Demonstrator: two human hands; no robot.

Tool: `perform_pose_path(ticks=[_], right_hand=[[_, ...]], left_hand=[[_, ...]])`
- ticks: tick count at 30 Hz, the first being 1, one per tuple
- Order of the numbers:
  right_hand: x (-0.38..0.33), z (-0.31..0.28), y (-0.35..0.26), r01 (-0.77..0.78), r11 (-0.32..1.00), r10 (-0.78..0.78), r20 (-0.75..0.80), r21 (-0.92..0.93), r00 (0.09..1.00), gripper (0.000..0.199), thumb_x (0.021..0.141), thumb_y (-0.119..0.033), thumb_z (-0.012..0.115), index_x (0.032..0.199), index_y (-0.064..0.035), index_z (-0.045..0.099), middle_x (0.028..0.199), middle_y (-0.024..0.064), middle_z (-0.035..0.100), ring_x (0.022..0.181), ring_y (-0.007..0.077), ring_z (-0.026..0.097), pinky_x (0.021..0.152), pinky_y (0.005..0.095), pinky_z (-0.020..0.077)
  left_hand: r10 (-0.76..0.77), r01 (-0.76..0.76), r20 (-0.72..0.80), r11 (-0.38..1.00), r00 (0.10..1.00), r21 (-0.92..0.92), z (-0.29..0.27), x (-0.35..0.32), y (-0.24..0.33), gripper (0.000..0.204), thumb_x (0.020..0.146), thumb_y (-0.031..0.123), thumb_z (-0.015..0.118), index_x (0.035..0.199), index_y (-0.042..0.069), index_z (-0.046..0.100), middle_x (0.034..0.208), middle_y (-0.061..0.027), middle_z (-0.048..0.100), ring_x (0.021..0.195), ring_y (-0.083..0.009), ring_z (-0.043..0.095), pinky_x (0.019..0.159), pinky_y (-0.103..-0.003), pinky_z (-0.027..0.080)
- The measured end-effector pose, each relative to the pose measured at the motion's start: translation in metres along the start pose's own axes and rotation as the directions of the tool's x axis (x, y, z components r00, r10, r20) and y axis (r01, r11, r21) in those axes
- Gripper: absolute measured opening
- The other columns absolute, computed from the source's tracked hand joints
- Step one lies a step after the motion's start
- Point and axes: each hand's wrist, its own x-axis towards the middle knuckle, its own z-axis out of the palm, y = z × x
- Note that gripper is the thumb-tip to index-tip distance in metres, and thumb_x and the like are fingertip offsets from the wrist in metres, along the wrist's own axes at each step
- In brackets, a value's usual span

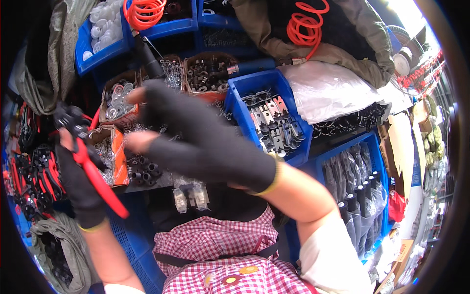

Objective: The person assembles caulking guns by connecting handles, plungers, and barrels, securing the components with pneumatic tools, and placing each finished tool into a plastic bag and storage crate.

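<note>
My left hand, in a black fingerless glove, is closed around a plier-like hand tool with red handles and a black head. The tool's head points up, and one long red handle slants down past my wrist. My right hand, gloved the same way, stretches leftward over the parts boxes. Its bare fingertips are apart, and nothing shows between them. Just above those fingers hangs a dark air screwdriver on a red coiled hose. Beneath the right hand, part of the boxes is hidden.
Cardboard boxes hold washers and small springs or screws. A blue bin contains metal clips. Several red-handled tools are piled at left. A second air screwdriver lies behind. At right, a blue crate holds bagged black-handled items.
</note>
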Motion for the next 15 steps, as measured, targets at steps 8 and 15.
perform_pose_path(ticks=[8,15], right_hand=[[-0.136,-0.144,0.029,-0.192,0.236,0.207,-0.144,-0.953,0.968,0.033,0.065,0.0,0.062,0.097,-0.0051,0.062,0.092,0.0104,0.059,0.092,0.0346,0.058,0.078,0.0451,0.0489],[-0.151,-0.146,0.041,-0.03,0.07,0.15,-0.02,-0.997,0.989,0.027,0.076,-0.01,0.066,0.101,-0.0022,0.063,0.092,0.0101,0.058,0.097,0.0319,0.056,0.083,0.0449,0.0456]], left_hand=[[0.512,-0.466,0.199,0.469,0.836,0.75,-0.093,0.113,-0.033,0.033,0.088,0.015,0.071,0.117,0.004,0.061,0.099,-0.0002,0.059,0.088,-0.0107,0.058,0.078,-0.025,0.048],[0.44,-0.44,0.124,0.752,0.89,0.491,-0.078,0.082,-0.009,0.027,0.087,0.011,0.068,0.112,0.005,0.061,0.094,0.0016,0.061,0.082,-0.0063,0.056,0.072,-0.023,0.047]])
